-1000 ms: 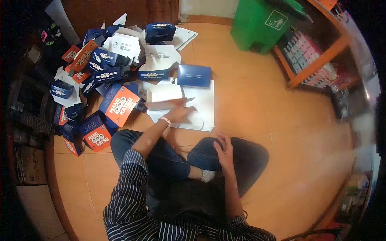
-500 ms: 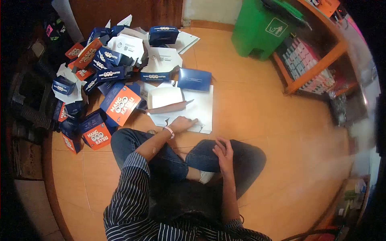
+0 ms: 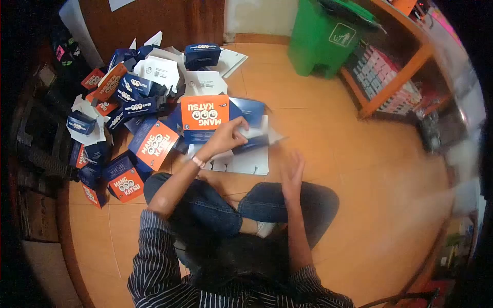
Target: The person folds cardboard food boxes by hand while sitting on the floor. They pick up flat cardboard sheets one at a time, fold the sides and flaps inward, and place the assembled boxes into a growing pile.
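A green bin [image 3: 322,36] stands on the orange floor [image 3: 370,169]. Just right of the bin, an orange shelf [image 3: 398,77] holds small packs [image 3: 377,69]. Well left of the bin, a dark crate [image 3: 36,138].

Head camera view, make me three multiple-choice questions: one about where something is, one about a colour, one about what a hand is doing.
1. Where is the bin?
A. upper right, beside the wooden shelf
B. on the person's lap
C. among the pile of boxes

2. What colour is the bin?
A. red
B. green
C. white

3. What is the left hand doing?
A. resting on the knee
B. lying flat on the floor
C. holding up an orange and blue box

Answers: 1 A, it stands on the floor next to the shelf; 2 B, its body is plainly green; 3 C, its fingers grip the box's edge while the right hand hovers open.
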`<state>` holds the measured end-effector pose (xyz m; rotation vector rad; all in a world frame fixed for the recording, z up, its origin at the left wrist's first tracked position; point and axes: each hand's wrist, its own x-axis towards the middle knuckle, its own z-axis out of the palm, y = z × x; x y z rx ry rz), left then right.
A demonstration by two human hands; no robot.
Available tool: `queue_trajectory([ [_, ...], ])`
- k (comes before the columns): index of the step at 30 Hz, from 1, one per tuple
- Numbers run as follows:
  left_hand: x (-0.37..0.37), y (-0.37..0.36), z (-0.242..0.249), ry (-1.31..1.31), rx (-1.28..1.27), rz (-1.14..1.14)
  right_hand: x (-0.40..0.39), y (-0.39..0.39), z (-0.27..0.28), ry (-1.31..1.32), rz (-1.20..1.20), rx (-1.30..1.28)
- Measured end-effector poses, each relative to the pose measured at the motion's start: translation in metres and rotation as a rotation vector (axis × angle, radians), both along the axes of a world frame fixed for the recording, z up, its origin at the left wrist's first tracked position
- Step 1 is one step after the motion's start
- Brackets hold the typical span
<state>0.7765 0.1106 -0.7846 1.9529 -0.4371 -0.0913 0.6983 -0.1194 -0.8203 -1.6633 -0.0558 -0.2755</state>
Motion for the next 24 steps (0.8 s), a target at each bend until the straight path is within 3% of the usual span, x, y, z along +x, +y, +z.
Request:
queue_trajectory([
  [1, -0.01, -0.004, 0.007, 0.017, -0.112, -0.019, 0.008, 0.003, 0.006, -0.152, -0.072, -0.124],
  [2, -0.021, -0.005, 0.015, 0.1, -0.137, -0.062, 0.01, 0.007, 0.021, -0.144, -0.08, -0.126],
  [4, -0.043, -0.011, 0.02, 0.207, -0.229, -0.115, 0.003, 0.018, 0.058, -0.092, -0.028, 0.178],
  [5, -0.051, -0.014, 0.026, 0.302, -0.32, -0.161, -0.001, 0.024, 0.061, -0.082, -0.036, 0.177],
  [7, -0.064, -0.016, 0.033, 0.444, -0.246, -0.262, -0.01, 0.034, 0.061, -0.156, 0.046, 0.211],
  [8, -0.069, -0.018, 0.031, 0.525, -0.292, -0.317, -0.006, 0.031, 0.044, -0.228, -0.004, -0.089],
  [13, -0.081, -0.015, 0.008, 0.614, -0.461, -0.433, -0.023, 0.031, 0.041, -0.22, 0.137, -0.152],
  [15, -0.081, -0.011, 0.003, 0.608, -0.467, -0.46, -0.03, 0.03, 0.05, -0.217, 0.315, 0.107],
  [19, -0.084, -0.001, 0.002, 0.58, -0.551, -0.424, -0.035, 0.009, 0.04, -0.132, 0.373, 0.287],
  [21, -0.087, 0.001, 0.014, 0.569, -0.624, -0.356, -0.032, -0.018, 0.025, -0.085, 0.212, -0.065],
  [22, -0.092, -0.001, 0.028, 0.526, -0.639, -0.257, -0.031, -0.024, 0.032, -0.089, 0.216, -0.066],
  [23, -0.097, -0.002, 0.038, 0.488, -0.654, -0.159, -0.034, -0.028, 0.047, -0.162, 0.008, -0.309],
  [24, -0.101, -0.003, 0.04, 0.411, -0.629, -0.209, -0.039, -0.029, 0.06, -0.227, -0.205, -0.549],
])
